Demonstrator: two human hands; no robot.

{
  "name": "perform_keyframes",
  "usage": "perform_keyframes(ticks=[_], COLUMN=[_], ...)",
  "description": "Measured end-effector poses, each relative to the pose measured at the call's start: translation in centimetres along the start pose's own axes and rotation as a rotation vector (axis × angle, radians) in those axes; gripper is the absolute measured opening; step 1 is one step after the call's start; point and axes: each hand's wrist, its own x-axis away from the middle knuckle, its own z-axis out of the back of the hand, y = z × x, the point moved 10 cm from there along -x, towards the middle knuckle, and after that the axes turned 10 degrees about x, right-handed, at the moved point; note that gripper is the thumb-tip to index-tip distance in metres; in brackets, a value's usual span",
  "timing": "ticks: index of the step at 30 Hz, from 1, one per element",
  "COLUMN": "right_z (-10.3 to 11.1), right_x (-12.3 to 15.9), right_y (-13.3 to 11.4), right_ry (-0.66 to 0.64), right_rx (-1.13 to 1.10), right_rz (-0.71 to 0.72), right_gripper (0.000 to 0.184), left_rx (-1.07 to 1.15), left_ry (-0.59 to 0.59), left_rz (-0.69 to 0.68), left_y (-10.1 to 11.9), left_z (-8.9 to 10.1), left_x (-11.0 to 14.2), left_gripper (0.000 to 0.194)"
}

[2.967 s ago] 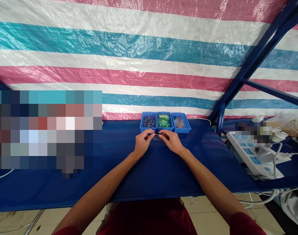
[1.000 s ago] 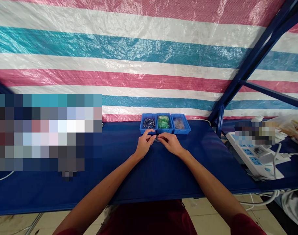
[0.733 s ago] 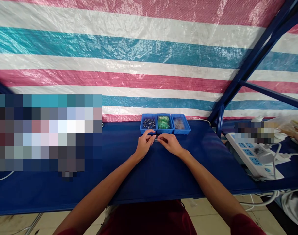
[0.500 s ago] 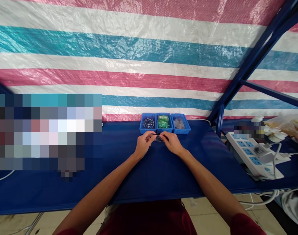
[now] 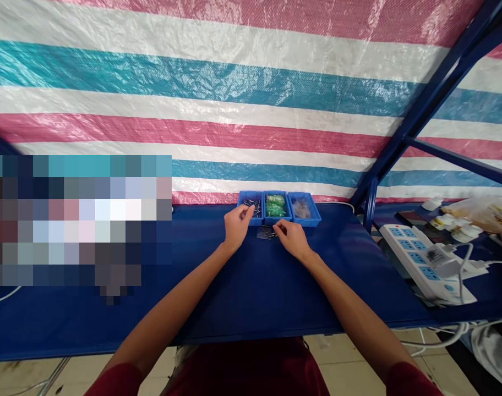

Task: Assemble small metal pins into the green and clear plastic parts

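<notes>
My left hand (image 5: 236,226) is over the front edge of the left blue bin (image 5: 251,222), which holds several small metal pins or screws (image 5: 257,207). Its thumb and fingers come together in a pinch; whatever is between them is too small to make out. My right hand (image 5: 294,240) pinches the right edge of a small clear plastic bag (image 5: 264,233) lying on the blue table in front of the bins. A few thin metal pieces show at the bag, close to my right fingertips.
Beside the left bin stand a middle blue bin with green plastic packets (image 5: 276,206) and a right blue bin with clear bits (image 5: 303,209). To the right lie a white power strip (image 5: 424,258), cables and small white bottles (image 5: 432,203). A blue metal frame (image 5: 370,201) rises there.
My left hand has left the plastic bag and moved up and left to the bin of metal pieces. My right hand has stayed at the bag, shifting slightly right.
</notes>
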Motion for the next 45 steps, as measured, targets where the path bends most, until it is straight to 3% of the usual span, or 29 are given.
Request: perform_keyframes(ticks=[3,6,12,21,38,45], right_z=[-0.8,-1.3,-2.7,-3.7,-3.9,-4.5], right_x=[0.0,0.0,0.4,0.6,0.5,0.5], right_y=[0.8,1.4,1.4,1.2,1.0,1.1], right_ry=[-0.053,-0.098,-0.229,-0.407,-0.368,-0.362], right_rx=[0.059,0.115,0.231,0.293,0.256,0.278], right_rz=[-0.049,-0.09,-0.075,-0.075,-0.025,0.022], right_gripper=[0.017,0.011,0.012,0.01,0.003,0.004], left_rx=[-0.121,-0.171,-0.127,-0.213,-0.462,-0.474], left_ry=[0.057,0.02,-0.194,-0.357,-0.562,-0.576], left_rz=[0.01,0.029,-0.027,-0.084,-0.177,-0.175], left_y=[-0.3,-0.5,0.0,-0.9,-1.7,-1.9], left_z=[0.4,0.1,-1.4,-3.3,-5.9,-6.0], left_x=[-2.3,-2.8,0.5,3.6,5.7,5.8], left_gripper=[0.031,0.029,0.027,0.026,0.016,0.017])
